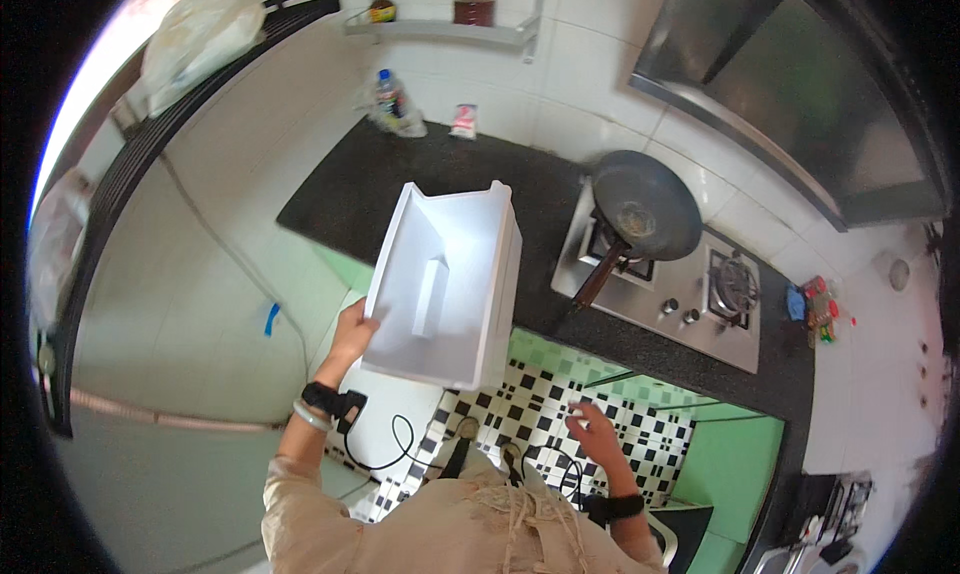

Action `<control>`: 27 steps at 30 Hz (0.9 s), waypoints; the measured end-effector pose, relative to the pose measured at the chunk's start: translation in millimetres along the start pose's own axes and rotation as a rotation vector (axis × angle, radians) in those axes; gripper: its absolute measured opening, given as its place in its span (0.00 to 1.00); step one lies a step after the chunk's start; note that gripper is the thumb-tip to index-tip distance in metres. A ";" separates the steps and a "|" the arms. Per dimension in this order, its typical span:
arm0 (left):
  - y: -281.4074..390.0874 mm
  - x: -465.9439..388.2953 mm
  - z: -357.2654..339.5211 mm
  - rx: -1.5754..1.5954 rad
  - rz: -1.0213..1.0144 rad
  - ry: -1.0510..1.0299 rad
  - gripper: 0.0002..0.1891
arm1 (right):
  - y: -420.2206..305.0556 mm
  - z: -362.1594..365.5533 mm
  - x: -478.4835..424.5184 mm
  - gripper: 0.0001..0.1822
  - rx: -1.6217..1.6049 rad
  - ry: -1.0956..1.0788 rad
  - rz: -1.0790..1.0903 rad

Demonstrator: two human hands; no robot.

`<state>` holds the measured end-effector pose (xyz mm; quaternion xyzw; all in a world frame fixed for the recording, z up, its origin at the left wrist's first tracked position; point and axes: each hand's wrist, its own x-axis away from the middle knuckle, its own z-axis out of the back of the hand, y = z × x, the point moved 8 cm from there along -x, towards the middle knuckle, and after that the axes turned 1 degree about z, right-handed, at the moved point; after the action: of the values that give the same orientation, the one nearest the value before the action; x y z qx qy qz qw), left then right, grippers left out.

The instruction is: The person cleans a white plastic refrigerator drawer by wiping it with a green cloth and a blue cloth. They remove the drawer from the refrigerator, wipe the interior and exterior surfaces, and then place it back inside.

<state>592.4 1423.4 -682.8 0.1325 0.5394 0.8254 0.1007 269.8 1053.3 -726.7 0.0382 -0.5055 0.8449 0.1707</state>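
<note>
A white plastic bin point(450, 296), seemingly a fridge drawer, is tilted in front of me near the edge of the black countertop point(337, 176). My left hand point(354, 332) grips its left wall, with the thumb over the rim. Inside, a raised rectangular block shows on the bottom, and no loose items are visible there. My right hand point(596, 431) is off the bin, to its lower right above the checkered floor, fingers apart and holding nothing. Both wrists wear black straps.
A wok point(645, 206) sits on the left burner of the gas stove point(675, 289), its handle towards me. A bagged bottle point(390, 101) stands at the counter's back. The range hood point(795, 86) hangs at upper right. Black cables point(397, 454) loop near my feet.
</note>
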 end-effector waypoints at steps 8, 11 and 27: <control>-70.3 259.7 6.8 0.366 0.346 0.093 0.26 | -128.2 -67.8 -35.8 0.42 -0.524 -0.406 0.343; -89.2 332.4 -21.9 0.621 0.384 0.188 0.23 | -156.4 -95.9 5.6 0.50 -0.590 -0.449 0.314; -21.3 410.7 -55.7 0.261 -0.057 0.011 0.13 | -40.2 -49.1 201.3 0.27 -0.309 0.376 0.105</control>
<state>186.6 1510.7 -678.4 0.1248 0.6462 0.7458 0.1031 99.3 1163.5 -669.0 -0.1725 -0.5896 0.7575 0.2211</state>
